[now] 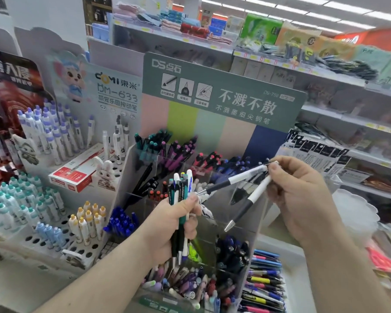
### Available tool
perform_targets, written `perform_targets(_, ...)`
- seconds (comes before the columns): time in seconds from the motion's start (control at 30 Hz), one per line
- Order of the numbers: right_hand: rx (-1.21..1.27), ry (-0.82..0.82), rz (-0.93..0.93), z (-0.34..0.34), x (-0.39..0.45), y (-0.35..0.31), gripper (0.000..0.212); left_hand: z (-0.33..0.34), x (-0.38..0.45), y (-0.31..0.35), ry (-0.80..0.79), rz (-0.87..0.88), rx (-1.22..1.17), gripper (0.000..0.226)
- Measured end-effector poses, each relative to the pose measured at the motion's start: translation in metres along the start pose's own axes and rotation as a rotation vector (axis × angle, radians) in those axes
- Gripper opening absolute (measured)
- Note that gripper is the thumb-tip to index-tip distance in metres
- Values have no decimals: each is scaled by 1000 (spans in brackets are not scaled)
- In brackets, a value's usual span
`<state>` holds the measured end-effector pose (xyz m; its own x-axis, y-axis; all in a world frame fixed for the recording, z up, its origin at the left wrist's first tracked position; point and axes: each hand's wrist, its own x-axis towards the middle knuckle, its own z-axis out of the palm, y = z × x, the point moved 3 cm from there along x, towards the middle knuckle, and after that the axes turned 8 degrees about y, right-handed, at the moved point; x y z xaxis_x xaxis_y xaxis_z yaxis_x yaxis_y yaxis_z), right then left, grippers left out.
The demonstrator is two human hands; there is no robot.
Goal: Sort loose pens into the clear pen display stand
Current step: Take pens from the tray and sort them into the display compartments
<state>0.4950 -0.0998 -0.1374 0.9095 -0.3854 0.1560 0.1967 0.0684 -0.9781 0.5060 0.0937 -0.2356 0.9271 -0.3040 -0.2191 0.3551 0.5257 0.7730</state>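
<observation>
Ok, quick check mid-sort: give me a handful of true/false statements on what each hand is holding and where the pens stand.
1. The left hand grips a bundle of pens upright. True.
2. The right hand holds nothing. False: it pinches two white-and-black pens by their top ends, tips pointing down and left.
3. The clear pen display stand has compartments that already hold pens. True.
4. The red and white box lies inside the clear stand. False: it rests on the white holed rack to the left.
5. The two pens in the right hand are already seated in a compartment. False: they are held above the stand.
</observation>
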Motion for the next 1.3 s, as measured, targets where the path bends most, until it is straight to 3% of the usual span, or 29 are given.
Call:
perform_targets(0.1, -8, 12, 22, -3, -3, 10, 20, 9, 3, 2, -97, -26, -179, 33)
perform_targets(0.23, -6, 54, 44, -8, -4, 19, 19, 16, 5, 1, -264, 37, -97, 42)
perform_targets(0.4, -11, 140, 77, -18, -6, 32, 15, 26, 8, -6, -286, 79, -47, 54)
perform_targets(0.67, 180, 193, 193, -37, -10, 39, 17, 39, 17, -11, -241, 101, -9, 18)
perform_targets(0.9, 299, 246, 243, -47, -12, 38, 18, 53, 21, -13, -289, 67, -3, 15)
perform_targets(1.07, 257, 291, 194, -52, -8, 33, 31, 63, 23, -18, -355, 81, 105, 14)
perform_targets(1.3, 57, 305, 98, -66, 0, 24, 18, 73, 32, -18, -314, 96, 134, 15)
